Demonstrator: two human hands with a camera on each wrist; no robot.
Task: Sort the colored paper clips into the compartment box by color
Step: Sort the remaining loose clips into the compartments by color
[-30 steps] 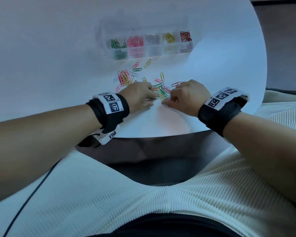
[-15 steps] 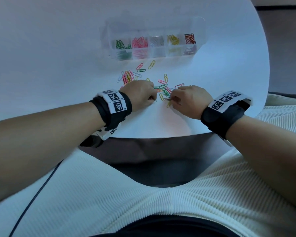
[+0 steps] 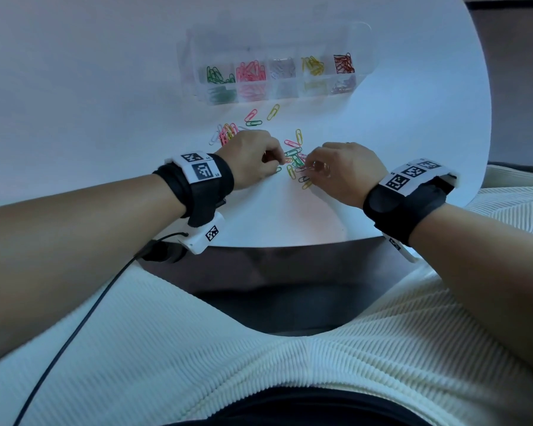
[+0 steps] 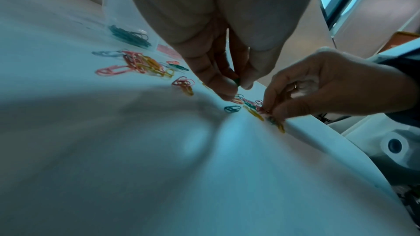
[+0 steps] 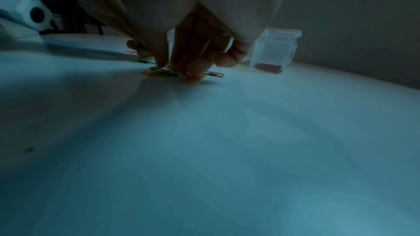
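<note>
Loose coloured paper clips (image 3: pixel 295 158) lie in a scatter on the white table (image 3: pixel 290 216), with a second cluster (image 3: pixel 226 132) further left. The clear compartment box (image 3: pixel 191 72) stands behind them and holds green, pink, silver, yellow and red clips in separate cells. My left hand (image 3: pixel 278 160) is at the scatter's left edge; in the left wrist view it (image 4: pixel 238 82) pinches a green clip (image 4: pixel 237 80) between thumb and finger. My right hand (image 3: pixel 310 168) comes in from the right and pinches a reddish clip (image 4: pixel 264 109) just above the pile.
The table's round front edge (image 3: pixel 290 245) runs just below both wrists. A black cable (image 3: pixel 74 327) trails from the left wrist band across my lap. Through the right wrist view the box's end cell (image 5: pixel 275 47) with dark red clips (image 5: pixel 269 67) stands beyond my fingers.
Both hands stayed at the pile. The right hand went from knuckles down on the table to a raised pinch on a clip; the left fingertips closed on a clip.
</note>
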